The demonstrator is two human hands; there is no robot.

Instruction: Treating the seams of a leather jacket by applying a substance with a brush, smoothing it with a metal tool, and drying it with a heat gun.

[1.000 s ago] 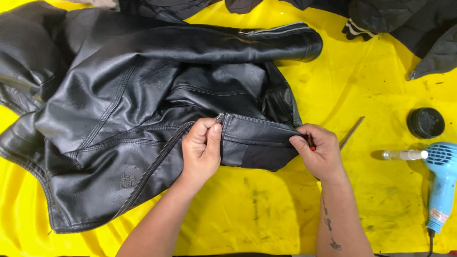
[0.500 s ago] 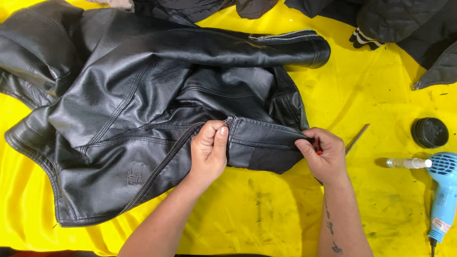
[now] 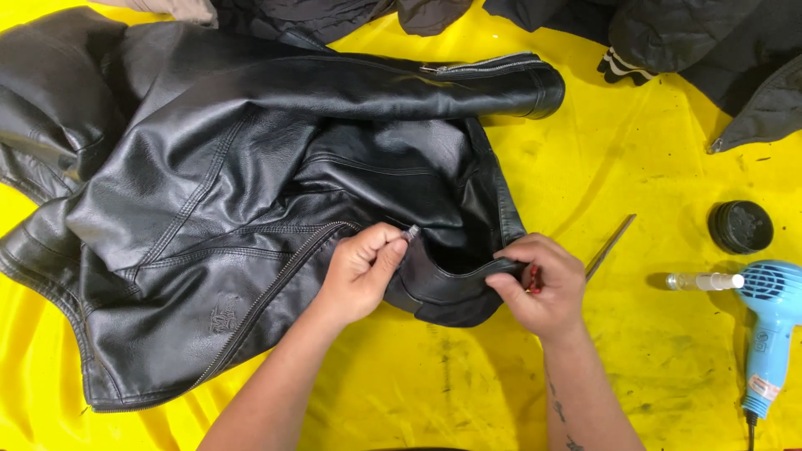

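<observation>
Black leather jacket at centre: left hand fingers pinch its zipper pull, right hand fingers grip the hem (round black tin, contents unclear, at right).

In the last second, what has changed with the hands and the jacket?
The left hand has closed into a fist pinching the zipper end and lifted it, so the black leather jacket hem, stretched flat before, now sags open between the hands. The right hand still pinches the hem's other end. The blue hair dryer, round black tin, small bottle and metal tool lie as before on the yellow sheet.
</observation>
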